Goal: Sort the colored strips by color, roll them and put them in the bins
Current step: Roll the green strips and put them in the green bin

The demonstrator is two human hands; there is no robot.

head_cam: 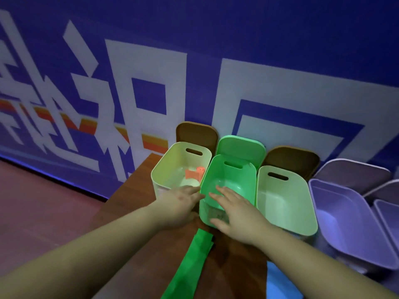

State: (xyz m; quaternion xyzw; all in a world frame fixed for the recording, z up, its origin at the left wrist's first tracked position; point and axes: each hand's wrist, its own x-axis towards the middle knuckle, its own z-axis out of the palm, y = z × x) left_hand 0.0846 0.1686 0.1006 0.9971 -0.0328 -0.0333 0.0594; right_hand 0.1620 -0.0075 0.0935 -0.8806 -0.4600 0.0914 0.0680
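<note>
A bright green bin [248, 175] stands in the middle of a row of bins on a brown table [138, 182]. My left hand [179, 205] touches its left near corner with straight fingers. My right hand [235, 214] lies over its near rim, fingers stretched into the bin. Neither hand holds a strip. A green strip [190, 266] lies flat on the table in front of the green bin. A blue strip [280, 283] shows at the bottom edge. An orange rolled strip [195, 172] sits inside the pale bin [164, 169] on the left.
A pale green bin [287, 201] stands right of the green one, then two lilac bins [345, 223] [388, 212]. Lids lean against the blue wall [194, 61] behind the bins. The table's left edge drops to a reddish floor [43, 201].
</note>
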